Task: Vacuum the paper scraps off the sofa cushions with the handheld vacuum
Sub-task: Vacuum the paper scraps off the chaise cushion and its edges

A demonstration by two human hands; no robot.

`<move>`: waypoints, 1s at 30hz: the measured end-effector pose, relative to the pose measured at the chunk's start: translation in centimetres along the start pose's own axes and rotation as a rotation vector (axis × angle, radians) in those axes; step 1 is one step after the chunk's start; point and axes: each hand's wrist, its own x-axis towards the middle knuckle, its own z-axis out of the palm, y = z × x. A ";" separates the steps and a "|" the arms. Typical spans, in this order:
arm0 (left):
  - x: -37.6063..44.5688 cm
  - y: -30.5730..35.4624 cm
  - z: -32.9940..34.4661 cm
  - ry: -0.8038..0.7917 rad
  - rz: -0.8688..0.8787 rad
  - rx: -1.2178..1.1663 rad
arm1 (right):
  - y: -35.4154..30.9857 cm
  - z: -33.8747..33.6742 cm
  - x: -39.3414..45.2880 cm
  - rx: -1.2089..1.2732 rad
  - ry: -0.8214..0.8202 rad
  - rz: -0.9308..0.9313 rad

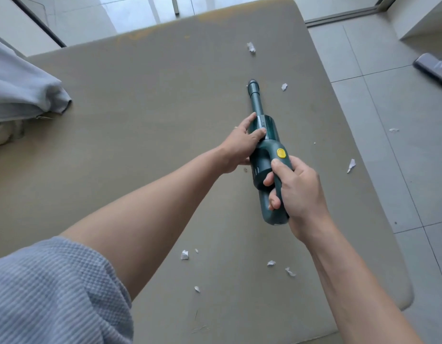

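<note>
both hands (242, 142) grip handheld vacuum (264, 155)

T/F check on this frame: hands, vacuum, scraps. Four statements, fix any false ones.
1. Both hands hold the vacuum. True: left hand on the body, right hand on the handle.
2. The nozzle sits on a paper scrap. False: nearest scrap lies apart, to its right.
3. The vacuum's button is red. False: yellow.
4. Scraps remain on the cushion. True.
</note>
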 end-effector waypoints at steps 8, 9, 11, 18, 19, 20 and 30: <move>0.9 1.0 6.4 -0.103 0.044 0.045 | -0.5 -4.6 -1.0 0.012 0.137 -0.041; 1.0 1.0 6.9 -0.102 0.031 0.055 | -0.6 -5.0 -0.7 0.019 0.139 -0.028; 1.3 0.8 7.4 -0.095 0.006 0.054 | -0.6 -5.6 -0.1 0.035 0.118 0.004; 2.4 0.1 6.3 -0.013 0.049 0.033 | -0.9 -5.2 1.1 0.034 0.055 0.017; 2.4 0.1 6.2 -0.012 0.049 0.035 | -0.9 -5.2 1.1 0.042 0.050 0.019; 2.5 0.1 6.1 -0.017 0.046 0.034 | -0.9 -5.2 1.1 0.049 0.047 0.024; 2.9 1.0 5.7 0.028 0.006 -0.007 | -1.8 -4.8 2.8 -0.092 -0.011 0.001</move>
